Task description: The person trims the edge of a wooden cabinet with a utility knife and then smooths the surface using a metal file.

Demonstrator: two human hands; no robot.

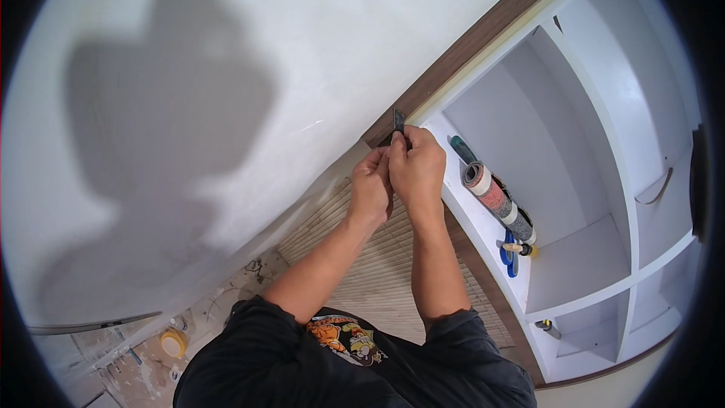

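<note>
My right hand [419, 170] is closed, thumb and index finger pinching a small dark flat tool [399, 119] whose tip sticks up beyond the fingers; its exact kind is not clear. Pressed against it, my left hand [370, 187] has its fingers closed too, and whatever lies in them is hidden. Both hands are at the end of a brown wood-grain edge panel [461, 53], where it meets the white wall [317, 68]. The tool's tip overlaps this panel in view; contact cannot be made out.
To the right stands a white shelf unit [623, 181]. Inside lie a rolled striped sheet [495, 200], a green-handled tool [462, 149], blue-handled scissors [508, 255] and a yellow-black tool [549, 329]. Below is a ribbed beige surface [325, 257]. A yellow round container [173, 343] stands on the littered floor.
</note>
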